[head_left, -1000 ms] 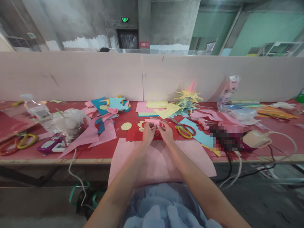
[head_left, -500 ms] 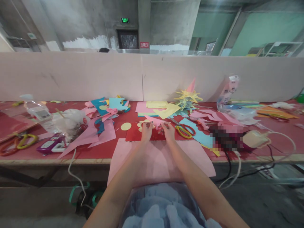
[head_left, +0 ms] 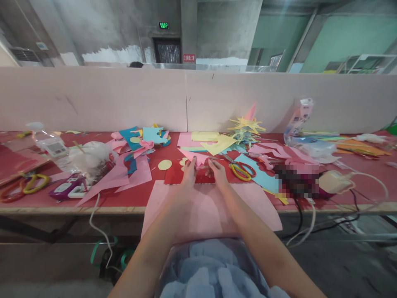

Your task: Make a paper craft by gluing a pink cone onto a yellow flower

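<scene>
Between my two hands is a piece of pink paper, its pointed edge showing above the fingers. My left hand pinches its left side, and my right hand is closed on its right side. Both hands are above a red sheet near the table's front. A yellow flower cutout on that sheet is partly hidden by my left hand and the pink paper. A yellow paper oval lies to the left. Scissors with yellow and red handles rest just right of my right hand.
Pink sheet overhangs the table's front edge. Paper scraps, a purple glue gun, more scissors and a bottle stand left. A paper tree, blue paper and a white adapter with cables are right.
The pink paper has shifted slightly left and turned, showing more of its face above my fingers. My left hand has moved a little left, covering more of the flower.
</scene>
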### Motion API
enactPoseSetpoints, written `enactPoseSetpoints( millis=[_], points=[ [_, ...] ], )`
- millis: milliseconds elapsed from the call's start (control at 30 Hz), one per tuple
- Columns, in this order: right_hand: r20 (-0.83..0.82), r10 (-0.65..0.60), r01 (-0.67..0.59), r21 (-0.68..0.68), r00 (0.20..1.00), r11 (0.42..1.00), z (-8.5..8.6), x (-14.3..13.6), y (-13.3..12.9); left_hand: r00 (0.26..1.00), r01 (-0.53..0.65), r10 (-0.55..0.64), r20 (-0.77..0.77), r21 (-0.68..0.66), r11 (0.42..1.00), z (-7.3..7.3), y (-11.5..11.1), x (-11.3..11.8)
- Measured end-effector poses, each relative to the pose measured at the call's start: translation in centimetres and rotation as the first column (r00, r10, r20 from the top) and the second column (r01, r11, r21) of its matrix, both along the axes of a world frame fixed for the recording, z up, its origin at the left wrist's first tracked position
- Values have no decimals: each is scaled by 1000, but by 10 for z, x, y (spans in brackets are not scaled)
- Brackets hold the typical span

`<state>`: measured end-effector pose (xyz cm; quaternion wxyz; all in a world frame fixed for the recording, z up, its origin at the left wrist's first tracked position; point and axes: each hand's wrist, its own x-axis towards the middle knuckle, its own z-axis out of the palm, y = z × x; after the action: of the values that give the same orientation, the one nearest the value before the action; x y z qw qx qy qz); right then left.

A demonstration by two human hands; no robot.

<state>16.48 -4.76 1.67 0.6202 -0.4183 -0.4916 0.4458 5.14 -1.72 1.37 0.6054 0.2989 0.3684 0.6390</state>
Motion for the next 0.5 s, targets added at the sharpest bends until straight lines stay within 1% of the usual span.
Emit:
enactPoseSetpoints(
  millis=[133, 267, 500],
  points=[
    [22, 26, -26, 6, 999, 1000, 1, -1, -1, 1000, 11, -11, 19, -13, 1000, 0, 1, 0],
    [42, 26, -27, 12, 999, 1000, 2, -2, -2, 1000, 23, -23, 9, -13, 1000, -1, 2, 1],
    [61, 37, -37, -2, 997, 999, 2, -1, -3, 999, 31, -31, -7, 29, 999, -2, 3, 1]
  ],
)
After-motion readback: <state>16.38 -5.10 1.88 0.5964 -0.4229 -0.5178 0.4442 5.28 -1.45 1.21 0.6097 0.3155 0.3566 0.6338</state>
